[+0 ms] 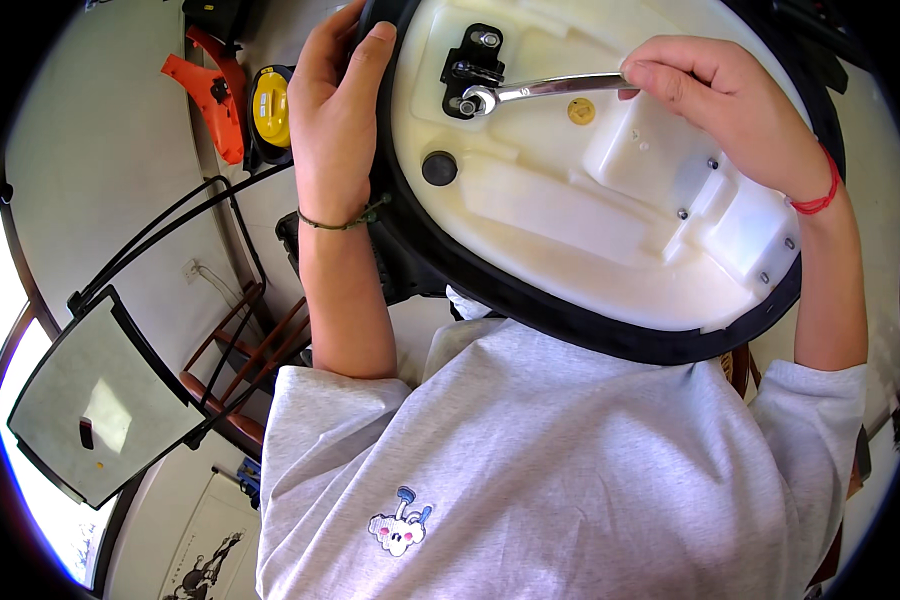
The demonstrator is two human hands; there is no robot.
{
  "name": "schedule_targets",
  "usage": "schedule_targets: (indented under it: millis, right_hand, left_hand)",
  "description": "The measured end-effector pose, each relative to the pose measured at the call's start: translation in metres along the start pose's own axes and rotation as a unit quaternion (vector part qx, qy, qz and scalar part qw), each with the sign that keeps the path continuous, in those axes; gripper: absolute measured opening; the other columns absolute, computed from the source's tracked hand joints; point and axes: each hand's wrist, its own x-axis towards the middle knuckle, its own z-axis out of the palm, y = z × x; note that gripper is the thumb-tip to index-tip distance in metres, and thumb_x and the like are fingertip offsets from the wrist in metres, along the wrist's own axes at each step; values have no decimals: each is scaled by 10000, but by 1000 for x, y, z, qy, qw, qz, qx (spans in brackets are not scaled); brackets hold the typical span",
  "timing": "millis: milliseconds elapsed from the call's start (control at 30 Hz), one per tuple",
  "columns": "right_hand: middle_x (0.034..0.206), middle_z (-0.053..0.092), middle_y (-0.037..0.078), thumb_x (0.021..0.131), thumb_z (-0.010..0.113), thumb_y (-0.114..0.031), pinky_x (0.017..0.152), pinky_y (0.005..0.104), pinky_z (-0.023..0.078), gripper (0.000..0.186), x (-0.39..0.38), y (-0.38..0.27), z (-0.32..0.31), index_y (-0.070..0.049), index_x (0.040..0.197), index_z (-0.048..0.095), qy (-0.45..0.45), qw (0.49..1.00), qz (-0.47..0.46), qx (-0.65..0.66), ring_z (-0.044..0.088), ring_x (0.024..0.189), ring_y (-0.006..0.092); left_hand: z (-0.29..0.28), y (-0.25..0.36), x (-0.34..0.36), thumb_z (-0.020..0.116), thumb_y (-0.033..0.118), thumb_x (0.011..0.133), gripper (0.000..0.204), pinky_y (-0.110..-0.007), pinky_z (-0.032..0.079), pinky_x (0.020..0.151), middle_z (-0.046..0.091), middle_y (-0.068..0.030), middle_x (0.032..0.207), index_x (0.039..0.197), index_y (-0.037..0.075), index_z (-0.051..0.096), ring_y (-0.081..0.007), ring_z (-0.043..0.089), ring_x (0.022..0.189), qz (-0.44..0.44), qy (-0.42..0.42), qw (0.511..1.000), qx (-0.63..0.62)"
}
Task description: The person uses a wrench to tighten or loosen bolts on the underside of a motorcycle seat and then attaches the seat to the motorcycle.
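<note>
A large oval white plastic shell (570,230) with a black rim (630,343) fills the upper middle. My left hand (340,110) grips its left rim, thumb on top, other fingers partly hidden. My right hand (710,110) is closed on the handle of a steel wrench (540,86), whose open end sits around a bolt (468,106) on a small black bracket (462,60) near the shell's top left. A black round cap (439,168), a small yellow disc (581,111) and several small bolts are also on the shell.
An orange plastic part (210,100) and a yellow object in a black housing (271,108) lie at the upper left. A framed panel on black tubing (105,390) stands at left, near wooden chair parts (240,400) and a window. My grey shirt fills the lower middle.
</note>
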Motion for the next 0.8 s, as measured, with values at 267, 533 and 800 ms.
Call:
schedule_targets:
  millis: [267,533,800]
  right_hand:
    - [879,639,16,1022,525,-210,822,233,432,262,-7,-6,18,34,1006,618,45,998,-36,-21,551,850,100]
    - [697,632,162,999,533,-198,580,414,490,204,-49,-10,94,-9,924,537,108,993,-35,20,628,610,334]
    - [606,587,124,1012,486,-139,526,365,438,180,-57,-25,131,3,907,450,61,989,43,127,574,526,258]
  left_hand:
    - [-1,0,1,637,168,955,363,-248,429,963,660,-63,1148,1266,-16,603,-118,596,1066,-6,1,1000,-2]
    - [1,5,-1,639,172,951,371,-251,428,962,662,-70,1156,1268,-17,604,-125,600,1061,-7,21,998,53]
    - [4,-1,7,646,130,947,378,-251,459,911,652,-95,1150,1263,-61,564,-127,594,1025,1,-15,999,43]
